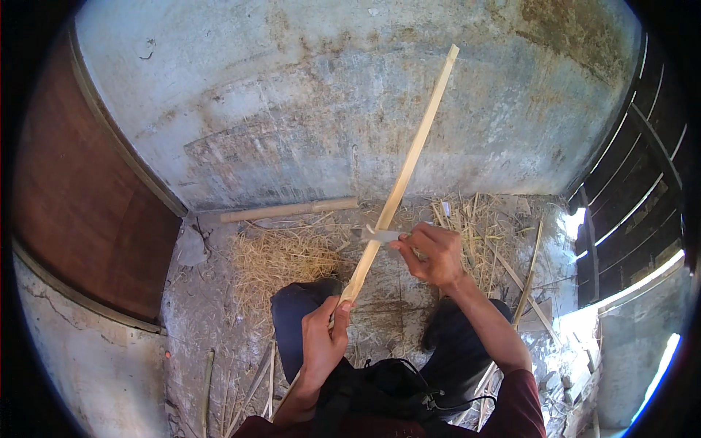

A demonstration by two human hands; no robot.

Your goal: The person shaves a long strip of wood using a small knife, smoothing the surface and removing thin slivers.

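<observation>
Strip of pale wood (418, 146) slants from near left to far right, left hand (323, 343) clamped on its near part, right hand (437, 257) gripping a blade (388, 236) across it. Steady, shallow strokes clear of the left hand should serve best.

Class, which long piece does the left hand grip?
The pale slanting strip, crossed by the blade in the right hand; the round pole and other loose strips lie on the floor.
</observation>
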